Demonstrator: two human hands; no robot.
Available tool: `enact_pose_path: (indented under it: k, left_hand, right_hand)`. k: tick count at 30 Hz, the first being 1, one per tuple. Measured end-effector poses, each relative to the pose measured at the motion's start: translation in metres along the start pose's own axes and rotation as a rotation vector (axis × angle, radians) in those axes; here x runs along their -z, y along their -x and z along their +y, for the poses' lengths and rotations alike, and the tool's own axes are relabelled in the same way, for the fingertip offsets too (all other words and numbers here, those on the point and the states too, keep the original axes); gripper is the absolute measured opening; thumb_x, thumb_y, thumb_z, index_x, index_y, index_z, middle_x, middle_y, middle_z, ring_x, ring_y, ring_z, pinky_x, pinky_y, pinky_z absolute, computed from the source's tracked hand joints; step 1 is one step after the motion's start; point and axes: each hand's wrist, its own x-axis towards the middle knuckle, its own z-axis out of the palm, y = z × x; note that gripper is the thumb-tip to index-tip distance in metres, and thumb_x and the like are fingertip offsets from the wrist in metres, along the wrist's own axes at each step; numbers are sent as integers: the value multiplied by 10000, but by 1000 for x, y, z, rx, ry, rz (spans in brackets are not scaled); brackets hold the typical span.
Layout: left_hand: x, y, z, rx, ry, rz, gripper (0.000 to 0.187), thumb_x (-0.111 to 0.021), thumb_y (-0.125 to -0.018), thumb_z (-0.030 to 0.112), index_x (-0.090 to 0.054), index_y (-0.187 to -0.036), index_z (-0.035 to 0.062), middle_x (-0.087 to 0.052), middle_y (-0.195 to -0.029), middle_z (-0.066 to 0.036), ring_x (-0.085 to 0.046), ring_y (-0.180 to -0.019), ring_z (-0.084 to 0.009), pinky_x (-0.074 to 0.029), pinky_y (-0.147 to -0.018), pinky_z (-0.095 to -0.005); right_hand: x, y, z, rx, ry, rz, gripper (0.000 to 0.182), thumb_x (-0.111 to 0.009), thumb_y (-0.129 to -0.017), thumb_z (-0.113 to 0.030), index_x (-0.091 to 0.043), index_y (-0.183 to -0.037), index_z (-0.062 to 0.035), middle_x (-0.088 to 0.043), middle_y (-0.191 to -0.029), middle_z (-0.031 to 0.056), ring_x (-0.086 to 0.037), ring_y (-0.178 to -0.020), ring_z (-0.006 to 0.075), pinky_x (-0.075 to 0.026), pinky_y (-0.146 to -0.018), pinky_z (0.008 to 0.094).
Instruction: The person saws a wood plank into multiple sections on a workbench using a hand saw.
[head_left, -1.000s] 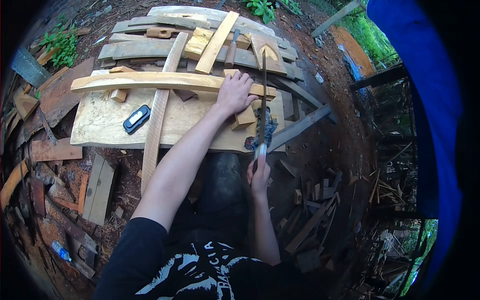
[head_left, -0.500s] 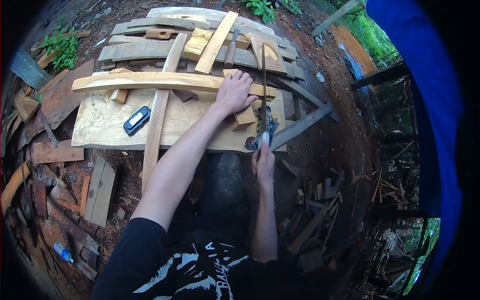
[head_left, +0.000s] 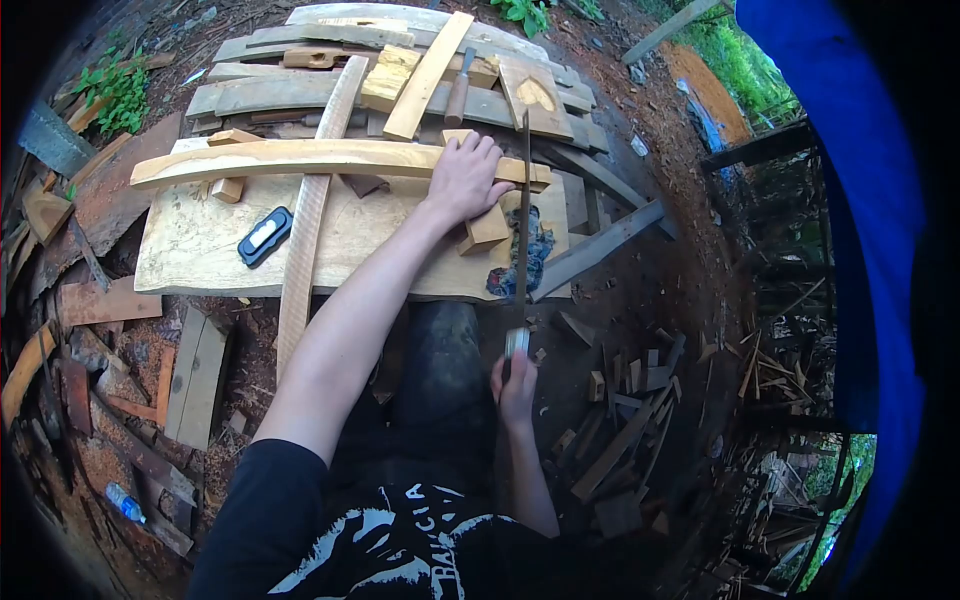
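My left hand presses on a long, slightly curved wooden piece near its right end, fingers over its top. That piece rests across small wooden blocks, one of which shows below the hand. My right hand is wrapped round the handle of a handsaw. The saw's thin blade points away from me and crosses the curved piece just right of my left hand. A dark, crumpled clump lies beside the blade.
A black case lies on the broad board. A long ridged strip crosses it. Behind are a chisel, grey planks and a board with a heart-shaped hollow. Offcuts litter the ground at right.
My right hand has drawn the saw back toward my body, so its handle is lower in view. My left hand still presses on the piece. The view has shifted slightly.
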Motion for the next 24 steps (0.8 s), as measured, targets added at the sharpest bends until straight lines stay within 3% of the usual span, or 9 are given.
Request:
enact_pose_path:
  k: [6,10,12,16,21,24]
  left_hand:
    - [3,-2,1,-11,-10,-42,517,-702,-895,497,-637,-1160,57,-589,-1147,-77,-522,-1139,-252,-423,-931,-395]
    - [5,0,-1,-34,12,-14,511,-709,-886,495,-643,-1137,56,-591,-1138,-80,-529,-1129,-255,-427,-929,-397]
    - [6,1,-2,-51,41,21,513,-719,-874,490,-649,-1127,50,-595,-1130,-83,-533,-1123,-260,-431,-926,-400]
    - [-4,0,-4,-58,-7,87,521,-725,-865,484,-650,-1118,34,-601,-1094,-86,-548,-1105,-253,-430,-930,-404]
    - [1,2,-2,-44,15,32,521,-718,-877,488,-649,-1140,43,-598,-1140,-90,-534,-1123,-263,-431,-920,-404]
    - [0,0,-1,-34,19,53,523,-717,-878,492,-646,-1144,47,-594,-1133,-88,-528,-1128,-261,-429,-917,-404]
  right_hand:
    - [20,48,-6,-32,13,-20,550,-431,-1079,-523,-537,-805,-59,-453,-559,-34,-417,-452,57,-300,-423,230]
    - [-2,-32,-37,47,106,-28,577,-410,-1105,-466,-515,-698,-71,-438,-533,-26,-425,-449,70,-304,-426,258]
    - [-27,-91,-48,142,153,15,648,-341,-1095,-562,-511,-702,-75,-419,-495,-28,-383,-374,95,-296,-383,260]
    - [-49,-138,-82,49,93,76,654,-382,-1077,-596,-511,-708,-72,-401,-500,-29,-367,-380,93,-289,-380,260]
    - [-45,-123,-69,11,-21,49,646,-396,-1072,-603,-518,-730,-69,-405,-506,-26,-366,-388,89,-293,-380,252]
    - [-31,-75,-47,55,-20,16,557,-402,-1108,-471,-511,-727,-79,-407,-513,-37,-383,-400,71,-277,-403,241]
